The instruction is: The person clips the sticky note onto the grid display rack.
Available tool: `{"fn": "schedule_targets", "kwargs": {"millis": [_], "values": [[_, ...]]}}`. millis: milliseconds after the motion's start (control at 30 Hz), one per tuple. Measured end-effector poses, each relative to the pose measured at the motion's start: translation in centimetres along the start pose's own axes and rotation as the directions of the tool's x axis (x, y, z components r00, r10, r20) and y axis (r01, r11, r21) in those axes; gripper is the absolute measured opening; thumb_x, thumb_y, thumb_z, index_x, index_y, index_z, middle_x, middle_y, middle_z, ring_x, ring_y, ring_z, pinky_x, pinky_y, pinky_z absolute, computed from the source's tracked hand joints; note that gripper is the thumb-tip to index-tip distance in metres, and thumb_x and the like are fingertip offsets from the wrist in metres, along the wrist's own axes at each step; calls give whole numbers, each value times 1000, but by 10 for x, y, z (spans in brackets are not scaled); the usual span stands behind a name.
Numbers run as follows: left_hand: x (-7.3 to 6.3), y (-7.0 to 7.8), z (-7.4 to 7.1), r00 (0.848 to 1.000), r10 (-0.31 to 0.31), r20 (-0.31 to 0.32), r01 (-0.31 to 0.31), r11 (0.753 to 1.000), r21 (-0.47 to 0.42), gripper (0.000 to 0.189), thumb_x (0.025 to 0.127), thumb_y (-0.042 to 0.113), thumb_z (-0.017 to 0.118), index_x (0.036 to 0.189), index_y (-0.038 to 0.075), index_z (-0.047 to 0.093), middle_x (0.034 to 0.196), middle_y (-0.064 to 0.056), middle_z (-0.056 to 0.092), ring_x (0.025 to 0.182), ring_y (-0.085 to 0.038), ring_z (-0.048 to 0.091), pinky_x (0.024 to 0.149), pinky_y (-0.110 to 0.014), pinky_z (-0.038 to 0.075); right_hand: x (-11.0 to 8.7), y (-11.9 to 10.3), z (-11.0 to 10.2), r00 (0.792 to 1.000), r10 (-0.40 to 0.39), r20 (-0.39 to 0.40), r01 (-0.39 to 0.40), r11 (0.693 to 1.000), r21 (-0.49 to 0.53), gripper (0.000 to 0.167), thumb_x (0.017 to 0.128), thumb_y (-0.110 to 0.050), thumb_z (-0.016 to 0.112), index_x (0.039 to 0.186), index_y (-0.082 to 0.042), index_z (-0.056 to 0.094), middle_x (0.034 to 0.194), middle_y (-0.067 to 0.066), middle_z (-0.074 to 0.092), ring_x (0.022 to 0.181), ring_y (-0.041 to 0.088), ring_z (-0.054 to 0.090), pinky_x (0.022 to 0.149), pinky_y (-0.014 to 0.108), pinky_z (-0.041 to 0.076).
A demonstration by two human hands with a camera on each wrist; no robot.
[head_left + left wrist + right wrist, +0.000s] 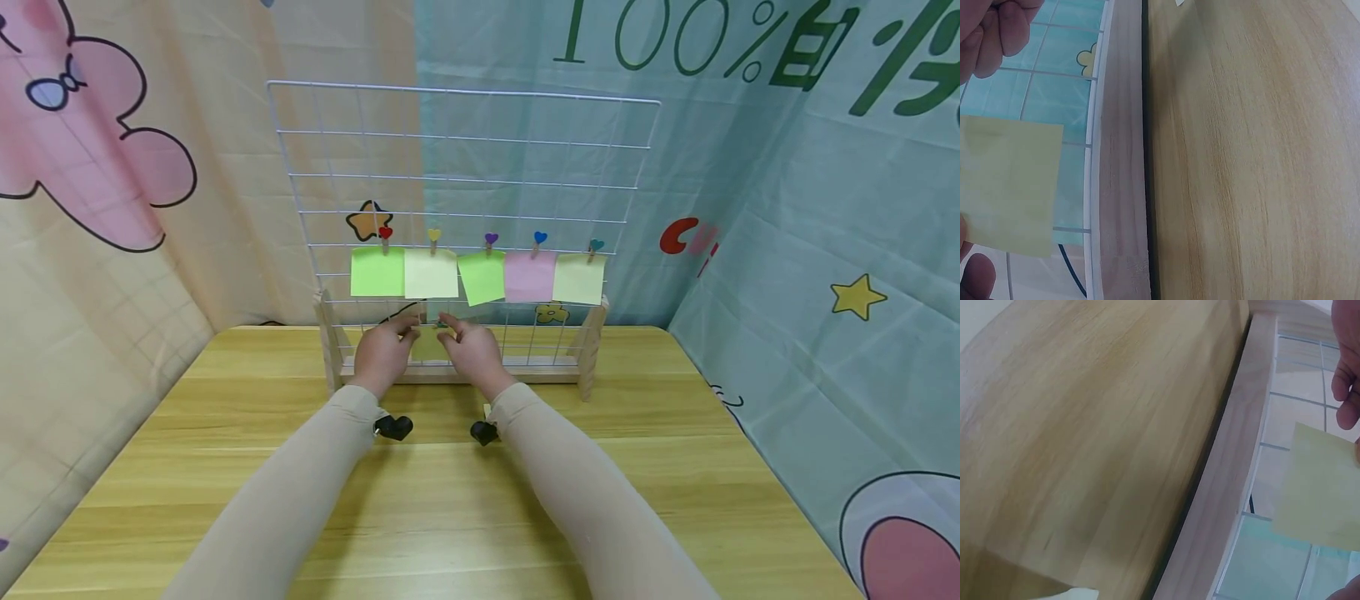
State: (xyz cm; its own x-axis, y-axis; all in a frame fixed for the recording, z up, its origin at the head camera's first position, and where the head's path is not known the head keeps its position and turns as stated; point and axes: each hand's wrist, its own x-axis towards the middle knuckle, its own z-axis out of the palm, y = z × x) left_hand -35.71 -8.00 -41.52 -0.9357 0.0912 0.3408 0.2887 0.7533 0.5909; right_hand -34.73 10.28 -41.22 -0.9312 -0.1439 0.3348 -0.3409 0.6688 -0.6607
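Observation:
A pale yellow sticky note point(430, 346) stands against the lower part of a white wire grid point(465, 182), under the row of notes. My left hand point(386, 350) pinches its left side; in the left wrist view a fingertip lies at the edge of the note point(1010, 187). At the note's top, my right hand point(474, 354) pinches a small clip with a green top point(441, 324) between thumb and index finger. Most of the clip is hidden by the fingers. The note point(1322, 487) hangs flat before the wires in the right wrist view.
Above the hands, several green, cream and pink notes point(529, 277) hang from a wire by heart-topped clips point(540, 239). A wooden stand point(588, 350) carries the grid on the wooden table point(450, 500). Printed curtains point(787, 250) surround the table.

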Motion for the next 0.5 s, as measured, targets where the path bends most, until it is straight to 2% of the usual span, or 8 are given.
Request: {"fn": "schedule_targets", "kwargs": {"millis": [133,300,500], "values": [[0,1,0,1000,-1,0,1,1000,4,33,107,29,64,137,18,71,127,-12,76,105,-35,75,82,-49,59,-1,2,0,998,-55,-12,55,998,-5,44,108,-22,60,152,-16,58,50,-7,36,41,8,28,44,21,26],[0,1,-1,1000,-4,-4,4,1000,-4,33,107,28,63,136,18,71,127,-12,76,107,-35,74,83,-50,58,-1,3,-4,996,-93,-2,93,994,-63,42,110,-24,57,152,-17,58,50,-7,37,41,8,28,46,21,27],[0,0,-1,1000,-4,-3,4,1000,-13,33,107,29,62,136,17,71,128,-12,76,112,-36,73,87,-52,58,2,1,-8,996,-71,52,77,992,-103,43,112,-28,54,154,-23,55,51,-7,40,42,8,30,48,23,30]]}}
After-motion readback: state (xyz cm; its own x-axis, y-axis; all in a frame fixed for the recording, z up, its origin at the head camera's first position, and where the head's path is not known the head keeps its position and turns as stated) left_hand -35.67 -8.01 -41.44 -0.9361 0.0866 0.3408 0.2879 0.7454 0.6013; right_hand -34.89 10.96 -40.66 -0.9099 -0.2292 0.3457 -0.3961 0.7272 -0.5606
